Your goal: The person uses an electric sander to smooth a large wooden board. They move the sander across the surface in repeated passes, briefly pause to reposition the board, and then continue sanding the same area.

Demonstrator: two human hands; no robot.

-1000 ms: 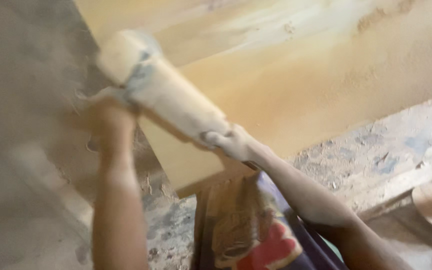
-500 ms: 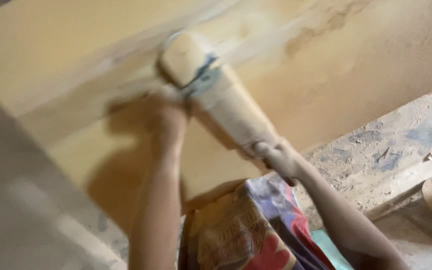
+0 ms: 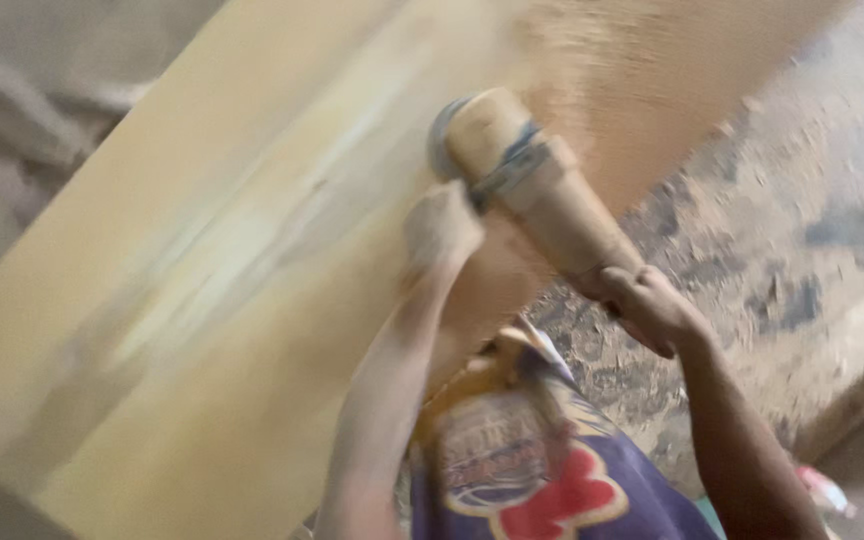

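A dust-coated hand-held power sander (image 3: 522, 180) rests with its head against a large pale wooden board (image 3: 202, 300). My left hand (image 3: 439, 226), covered in sawdust, grips the side of the tool near its head. My right hand (image 3: 647, 305) holds the rear end of the tool's body. The frame is blurred by motion.
A dusty, stained concrete floor (image 3: 772, 230) lies to the right of the board. A printed cloth in purple, red and white (image 3: 532, 470) shows below my arms. Sawdust coats the board's upper right part (image 3: 672, 60).
The sander and both hands have travelled along the board, from its left edge toward its middle and right. Both hands keep their grip.
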